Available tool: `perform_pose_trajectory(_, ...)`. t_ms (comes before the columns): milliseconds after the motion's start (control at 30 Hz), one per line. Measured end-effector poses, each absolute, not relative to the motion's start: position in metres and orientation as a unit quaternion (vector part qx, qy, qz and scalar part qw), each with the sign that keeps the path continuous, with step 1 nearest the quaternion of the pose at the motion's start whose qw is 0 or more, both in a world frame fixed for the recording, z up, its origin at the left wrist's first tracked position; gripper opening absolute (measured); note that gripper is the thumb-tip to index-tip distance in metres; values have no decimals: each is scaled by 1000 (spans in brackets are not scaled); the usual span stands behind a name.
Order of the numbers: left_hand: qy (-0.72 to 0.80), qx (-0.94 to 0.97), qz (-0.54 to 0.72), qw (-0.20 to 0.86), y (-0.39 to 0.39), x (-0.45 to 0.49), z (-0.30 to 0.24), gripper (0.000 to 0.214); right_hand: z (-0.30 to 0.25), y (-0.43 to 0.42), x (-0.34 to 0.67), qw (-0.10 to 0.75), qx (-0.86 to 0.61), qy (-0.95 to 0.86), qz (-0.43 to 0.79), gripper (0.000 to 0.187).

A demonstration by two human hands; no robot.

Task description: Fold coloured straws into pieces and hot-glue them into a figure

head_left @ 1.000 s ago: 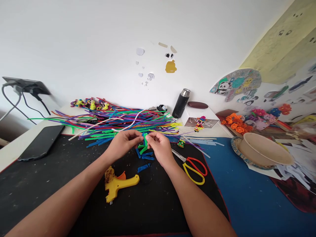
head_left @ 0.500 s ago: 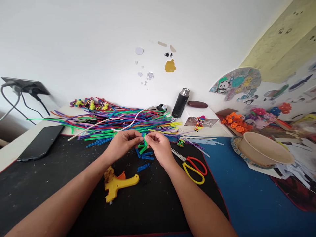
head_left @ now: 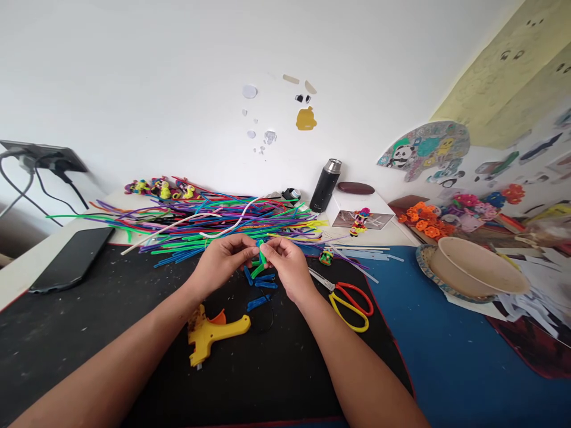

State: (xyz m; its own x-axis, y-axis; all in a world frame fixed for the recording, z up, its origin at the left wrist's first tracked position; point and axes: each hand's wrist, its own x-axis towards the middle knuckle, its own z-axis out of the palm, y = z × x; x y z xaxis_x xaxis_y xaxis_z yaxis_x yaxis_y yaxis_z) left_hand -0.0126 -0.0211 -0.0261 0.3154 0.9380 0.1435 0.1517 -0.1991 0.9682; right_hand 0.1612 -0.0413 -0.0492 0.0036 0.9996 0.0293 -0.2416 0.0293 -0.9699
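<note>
My left hand point(head_left: 223, 261) and my right hand point(head_left: 288, 266) meet over the black mat point(head_left: 111, 333), fingers pinched together on a small bent green pipe cleaner piece point(head_left: 260, 261). Short blue pipe cleaner pieces point(head_left: 261, 291) lie on the mat just below my hands. A yellow glue gun point(head_left: 212, 334) lies near my left forearm. Red and yellow scissors point(head_left: 348, 300) rest beside my right wrist.
A heap of long coloured pipe cleaners point(head_left: 214, 223) lies behind my hands. A black phone point(head_left: 74, 258) sits at the left, a dark flask point(head_left: 327, 185) at the back, a beige bowl point(head_left: 477, 273) on a plate at the right, small figures point(head_left: 327, 257) nearby.
My hands stay in the same place, fingers working slightly on the green piece. The camera view has shifted a little.
</note>
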Motion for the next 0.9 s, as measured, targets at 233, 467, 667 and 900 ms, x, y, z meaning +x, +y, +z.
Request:
perform_pose_trajectory(233, 395, 635, 424, 511, -21, -14, -22, 36, -50, -43, 159, 550, -411, -439, 579, 48)
perform_pose_trajectory(467, 397, 612, 454, 511, -24, -11, -23, 35, -53, -45, 156, 494, -394, -451, 631, 59)
perform_pose_trajectory(667, 414, 614, 444, 504, -25, -11, -20, 37, -53, -46, 155, 489, -392, -438, 644, 63)
perform_pose_trajectory(900, 377, 619, 411, 553, -20, -16, -19, 47, -45, -45, 164, 503, -416, -492, 576, 62)
